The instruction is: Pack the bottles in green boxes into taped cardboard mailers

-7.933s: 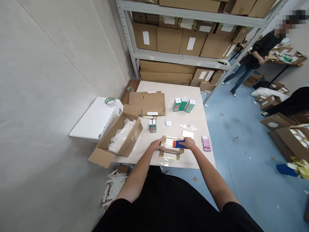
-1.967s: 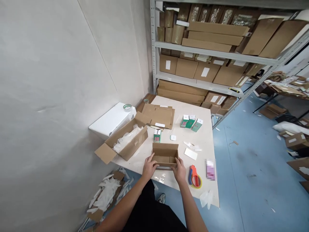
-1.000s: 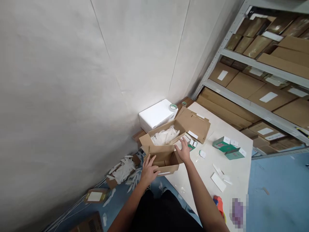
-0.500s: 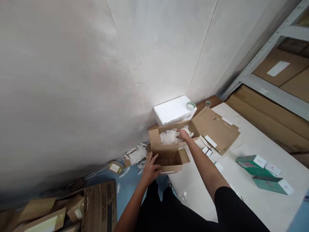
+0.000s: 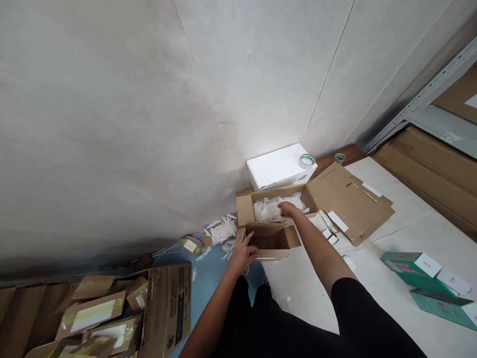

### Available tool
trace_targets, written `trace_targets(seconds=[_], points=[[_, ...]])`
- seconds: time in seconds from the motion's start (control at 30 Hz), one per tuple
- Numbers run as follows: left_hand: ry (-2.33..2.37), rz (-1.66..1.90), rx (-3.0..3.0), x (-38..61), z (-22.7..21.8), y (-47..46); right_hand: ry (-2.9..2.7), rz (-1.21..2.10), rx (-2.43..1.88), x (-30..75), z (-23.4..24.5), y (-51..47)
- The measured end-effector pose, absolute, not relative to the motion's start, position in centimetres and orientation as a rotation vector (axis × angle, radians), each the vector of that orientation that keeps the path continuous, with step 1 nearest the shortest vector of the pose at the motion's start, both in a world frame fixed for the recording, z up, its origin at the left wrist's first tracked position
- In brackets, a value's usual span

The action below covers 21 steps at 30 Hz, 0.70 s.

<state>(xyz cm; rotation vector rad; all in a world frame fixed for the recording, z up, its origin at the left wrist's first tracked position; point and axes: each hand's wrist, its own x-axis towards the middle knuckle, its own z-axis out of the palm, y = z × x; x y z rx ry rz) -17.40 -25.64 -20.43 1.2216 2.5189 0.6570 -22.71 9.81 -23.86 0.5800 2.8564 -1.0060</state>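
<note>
My left hand grips the left side of a small open cardboard box at the table's near left corner. My right hand reaches past it into a larger open carton and closes on the white plastic packing bags inside. The small box looks hollow and dark inside.
A white foam box with a tape roll sits against the wall. Flattened cartons lie on the white table; green product boxes sit at right. White bags litter the blue floor; open cartons stand bottom left.
My view swung left from the table toward the wall. The tape dispenser was put down, the small box turned open side up, and my right hand went from it into the carton of bags.
</note>
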Motion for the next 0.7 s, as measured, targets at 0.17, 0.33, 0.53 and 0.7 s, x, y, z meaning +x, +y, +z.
trace_targets(seconds=[0.17,0.33,0.53,0.7], points=[[2.505,0.670,1.268,-17.3,-20.5,-25.4,2.714,-0.744,0.510,-21.5,-20.8,10.3],[2.523,0.760,1.331,-17.1,-20.7,-25.6,2.778,-0.608,0.546,-20.5,-16.6,9.5],[2.420,0.870,1.436,-18.3,-20.3,-25.8,2.882,-0.610,0.704,-19.3,-12.7,7.3],[2.317,0.910,1.473,-19.6,-20.1,-25.9,3.012,-0.830,0.892,-18.0,-11.3,5.0]])
